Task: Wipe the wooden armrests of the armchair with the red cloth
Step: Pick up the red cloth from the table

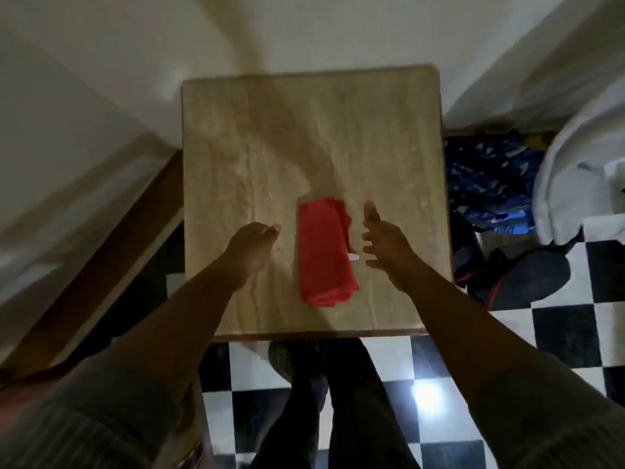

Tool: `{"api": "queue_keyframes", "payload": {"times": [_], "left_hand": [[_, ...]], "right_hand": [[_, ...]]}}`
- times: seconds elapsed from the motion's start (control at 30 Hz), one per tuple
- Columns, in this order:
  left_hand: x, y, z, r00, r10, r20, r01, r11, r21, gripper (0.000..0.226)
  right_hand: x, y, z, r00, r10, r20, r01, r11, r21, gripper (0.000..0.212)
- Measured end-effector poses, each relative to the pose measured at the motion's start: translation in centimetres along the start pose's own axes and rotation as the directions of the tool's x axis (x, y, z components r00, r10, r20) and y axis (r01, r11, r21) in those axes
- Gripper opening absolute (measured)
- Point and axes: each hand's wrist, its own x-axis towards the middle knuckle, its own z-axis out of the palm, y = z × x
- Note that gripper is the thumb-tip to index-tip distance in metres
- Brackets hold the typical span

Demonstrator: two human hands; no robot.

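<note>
A folded red cloth (326, 253) lies on a square light-wood table (270, 147), near its front edge. My left hand (252, 250) hovers just left of the cloth, fingers curled loosely, holding nothing. On the cloth's right side my right hand (382, 243) has its fingers spread, close to the cloth's edge but apart from it. A brown wooden bar (101, 252) runs diagonally at the left; I cannot tell whether it is the armchair's armrest.
The floor below is black-and-white checkered tile (439, 367). To the right of the table lie a blue patterned fabric (493, 177), a white garment (581, 170) and a dark bag (517, 279). White walls rise behind. My legs stand at the table's front edge.
</note>
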Motion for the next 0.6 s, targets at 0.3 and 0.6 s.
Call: {"api": "queue_keyframes", "payload": {"times": [0.3,0.6], "left_hand": [[3.2,-3.4,8.2,0.998,-0.042,0.053,0.048,0.993,-0.107,0.030],[3.6,-4.3,7.7,0.998,-0.062,0.026,0.065,0.988,-0.140,0.022]], "right_hand": [[6.8,6.3,2.8,0.999,-0.035,0.005,0.036,0.986,-0.166,0.034],[7.7,7.9,4.5,0.998,-0.059,0.011,0.060,0.993,-0.101,0.032]]}}
